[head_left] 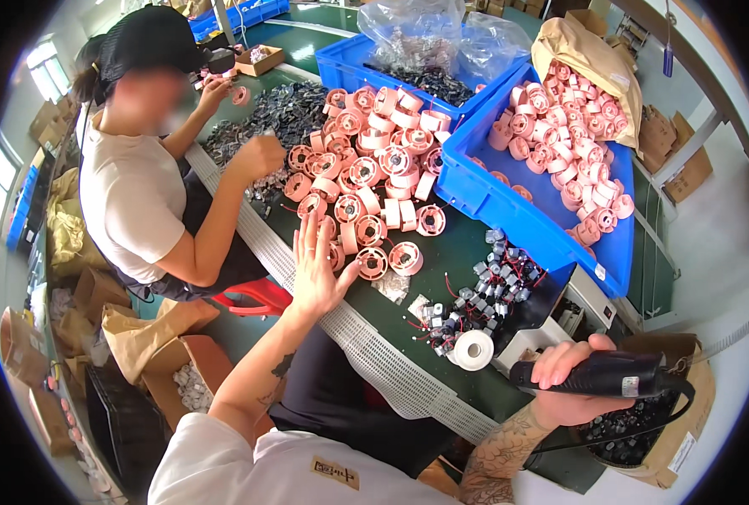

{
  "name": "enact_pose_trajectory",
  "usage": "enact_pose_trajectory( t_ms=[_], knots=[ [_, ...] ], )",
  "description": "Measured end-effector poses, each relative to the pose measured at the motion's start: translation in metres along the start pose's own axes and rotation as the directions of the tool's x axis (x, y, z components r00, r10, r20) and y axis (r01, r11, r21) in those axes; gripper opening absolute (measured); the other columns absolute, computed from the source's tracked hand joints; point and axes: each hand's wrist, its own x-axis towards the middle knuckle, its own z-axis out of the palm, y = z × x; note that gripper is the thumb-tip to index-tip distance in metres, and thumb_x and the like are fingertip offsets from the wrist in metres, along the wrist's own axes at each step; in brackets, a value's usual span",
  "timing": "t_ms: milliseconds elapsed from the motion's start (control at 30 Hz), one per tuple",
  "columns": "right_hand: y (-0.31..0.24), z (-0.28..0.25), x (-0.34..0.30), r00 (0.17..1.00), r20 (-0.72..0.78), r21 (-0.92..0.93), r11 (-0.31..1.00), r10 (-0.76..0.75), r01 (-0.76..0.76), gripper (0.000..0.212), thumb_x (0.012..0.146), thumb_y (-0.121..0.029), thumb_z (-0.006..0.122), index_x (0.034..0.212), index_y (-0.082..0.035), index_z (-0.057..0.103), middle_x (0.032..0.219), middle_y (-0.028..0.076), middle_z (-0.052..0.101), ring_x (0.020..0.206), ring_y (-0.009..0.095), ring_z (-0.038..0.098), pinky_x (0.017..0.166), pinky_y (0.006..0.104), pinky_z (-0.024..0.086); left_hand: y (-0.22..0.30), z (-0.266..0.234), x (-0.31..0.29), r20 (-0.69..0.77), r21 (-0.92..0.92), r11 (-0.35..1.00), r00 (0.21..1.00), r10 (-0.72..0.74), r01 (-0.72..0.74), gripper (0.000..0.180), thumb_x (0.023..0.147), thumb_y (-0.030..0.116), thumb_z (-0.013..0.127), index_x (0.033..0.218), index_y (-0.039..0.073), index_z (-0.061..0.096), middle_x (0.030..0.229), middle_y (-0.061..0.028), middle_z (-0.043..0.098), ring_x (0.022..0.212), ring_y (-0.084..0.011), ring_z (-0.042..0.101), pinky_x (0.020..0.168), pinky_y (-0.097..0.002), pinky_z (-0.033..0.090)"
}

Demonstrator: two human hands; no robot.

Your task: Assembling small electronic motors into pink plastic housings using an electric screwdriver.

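Note:
My left hand [314,278] lies with fingers stretched out at the near left edge of a heap of pink round plastic housings [364,171]. Its fingertips touch or overlap the nearest ones; nothing shows gripped in it. Two housings with dark motors inside, one of them a front housing [405,258], sit just right of my thumb. On the right, my right hand [559,379] is wrapped round a black electric screwdriver [618,374], held sideways above the table's near right corner. A coiled cord [732,332] runs from its end. Its tip is hard to make out.
Small motors with red wires [492,286] lie near a white roll [473,349]. A blue bin [484,189] holds more pink housings spilling from a sack [585,55]. At left, a co-worker [147,168] handles parts beside a dark pile [277,118]. A carton [686,421] stands at lower right.

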Motion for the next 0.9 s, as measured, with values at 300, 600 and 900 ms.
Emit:
enact_pose_trajectory(
  t_ms=[300,600,900],
  knots=[
    [-0.038,0.005,0.043,0.988,-0.017,-0.237,0.961,-0.151,0.142,0.089,0.089,-0.070,0.040,0.138,0.005,0.035,0.074,0.009,0.052,0.052,0.019,0.047,0.050,0.0318,0.045,0.022,-0.013,-0.021,-0.153,0.000,0.997,0.985,-0.081,0.082,0.082,0.065,0.023,0.084,0.134,0.004,0.043,0.138,-0.0199,0.039,0.121,-0.0406,0.041,0.103,-0.0508,0.034],
    [-0.028,0.005,0.053,0.965,-0.084,-0.164,0.959,-0.246,0.231,0.083,0.092,-0.064,0.042,0.137,0.005,0.036,0.065,0.006,0.044,0.046,0.014,0.042,0.038,0.0260,0.037,-0.003,-0.028,-0.012,0.019,-0.036,0.992,0.993,-0.117,0.118,0.047,0.070,0.017,0.076,0.113,0.004,0.061,0.100,-0.0123,0.062,0.094,-0.0316,0.056,0.084,-0.0415,0.046],
    [-0.028,0.008,0.052,0.975,-0.159,-0.042,0.988,-0.154,0.149,0.091,0.084,-0.073,0.049,0.131,0.004,0.037,0.064,0.011,0.052,0.044,0.019,0.046,0.038,0.0319,0.041,-0.006,-0.028,0.082,-0.127,-0.195,0.980,0.989,-0.069,0.044,0.029,0.079,0.016,0.069,0.103,0.001,0.062,0.091,-0.0148,0.062,0.082,-0.0319,0.060,0.075,-0.0390,0.049]
  ],
)
